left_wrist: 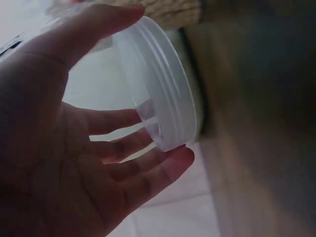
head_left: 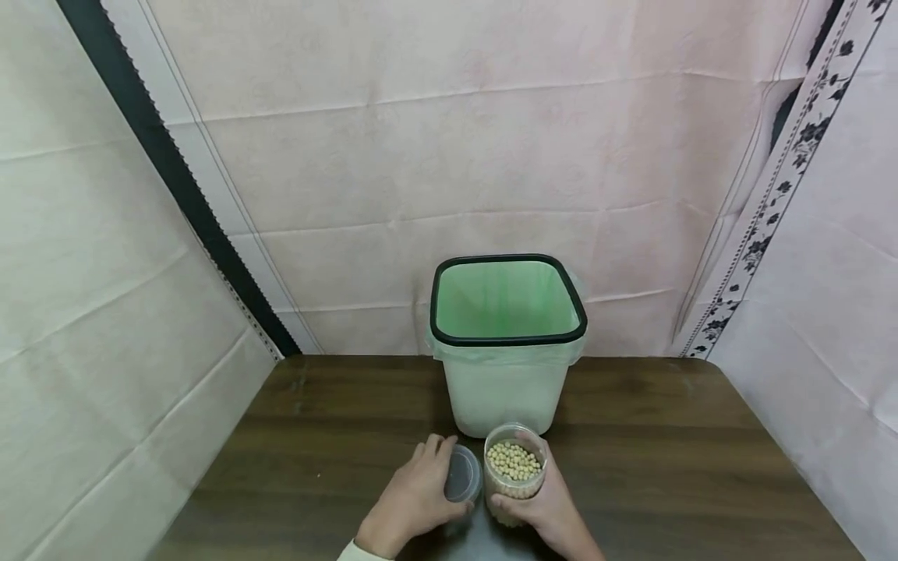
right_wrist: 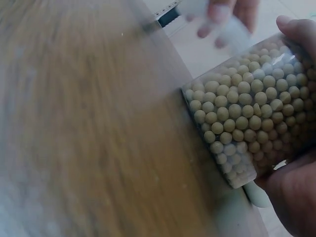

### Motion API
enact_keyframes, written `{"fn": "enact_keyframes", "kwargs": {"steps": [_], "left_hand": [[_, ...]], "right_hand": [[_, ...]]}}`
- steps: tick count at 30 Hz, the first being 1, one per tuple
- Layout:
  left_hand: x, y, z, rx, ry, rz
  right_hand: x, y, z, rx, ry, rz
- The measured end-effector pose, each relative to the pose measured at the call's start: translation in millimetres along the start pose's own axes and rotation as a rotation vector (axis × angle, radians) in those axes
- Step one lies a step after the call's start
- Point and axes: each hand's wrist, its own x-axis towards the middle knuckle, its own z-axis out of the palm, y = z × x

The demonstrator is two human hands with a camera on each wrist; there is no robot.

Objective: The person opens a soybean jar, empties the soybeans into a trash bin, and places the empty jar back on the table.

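Observation:
My left hand (head_left: 415, 499) grips a round translucent plastic lid (head_left: 462, 475) by its edge. In the left wrist view, the thumb meets the lid's upper rim and the fingertips reach its lower side. Just right of the lid, my right hand (head_left: 557, 514) holds a clear plastic jar (head_left: 514, 489) around its side. Pale yellow, round dried beans or peas (head_left: 514, 461) fill much of the jar, whose mouth is uncovered. The right wrist view shows the jar's wall packed with these beans (right_wrist: 247, 108), with the thumb and fingers on opposite sides.
A pale green bin (head_left: 508, 389) with a black rim and a clear liner stands right behind the jar, near the back of the dark wooden table (head_left: 337, 413). Light cloth (head_left: 421, 156) hangs behind and on both sides.

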Motion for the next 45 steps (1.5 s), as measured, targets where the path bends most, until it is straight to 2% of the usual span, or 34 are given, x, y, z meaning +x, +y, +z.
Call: {"fn": "enact_keyframes", "kwargs": {"steps": [5,9,14,19,21,23,27,31,34,36,39,42,45], "left_hand": [[6.2,-2.5,21.1,0.057,-0.061,-0.02],[8.1,-2.7,30.0,0.091,-0.111,-0.038],[7.5,-3.4,32.1,0.086,-0.124,-0.048],[4.4,-8.2,24.9,0.007,-0.093,-0.053],[2.0,-7.5,13.0,-0.043,-0.036,-0.052],[-0.3,-3.6,-5.2,-0.116,0.046,-0.048],[-2.7,9.0,-46.0,-0.33,0.308,0.01],[-1.7,21.3,-88.5,-0.561,0.547,0.114],[3.4,27.8,-117.6,-0.596,0.644,0.161],[11.6,29.4,-134.0,-0.583,0.662,0.163],[31.2,27.2,-153.3,-0.627,0.612,0.125],[55.2,18.9,-164.1,-0.784,0.53,0.048],[73.8,11.0,-166.7,-0.942,0.437,-0.068]], "right_hand": [[-1.4,0.5,-2.7,-0.008,0.004,0.007],[-2.0,-0.7,-5.0,-0.012,0.01,0.046],[-1.6,-1.7,-6.3,0.003,-0.008,0.101],[-1.1,-2.3,-6.2,0.006,-0.011,0.128],[-1.3,-2.2,-5.8,0.005,-0.01,0.129],[-1.5,-1.4,-5.6,0.002,-0.009,0.119],[-2.2,-0.5,-5.8,-0.006,0.004,0.098],[-2.9,0.4,-5.0,-0.016,0.015,0.102],[-4.4,0.8,-4.3,-0.014,0.014,0.11],[-4.8,0.4,-4.4,-0.007,0.006,0.114],[-3.9,-0.8,-5.2,0.007,0.003,0.105],[-2.5,-1.3,-6.1,0.012,0.004,0.084],[-3.1,0.3,-6.3,-0.008,-0.001,0.061]]}}
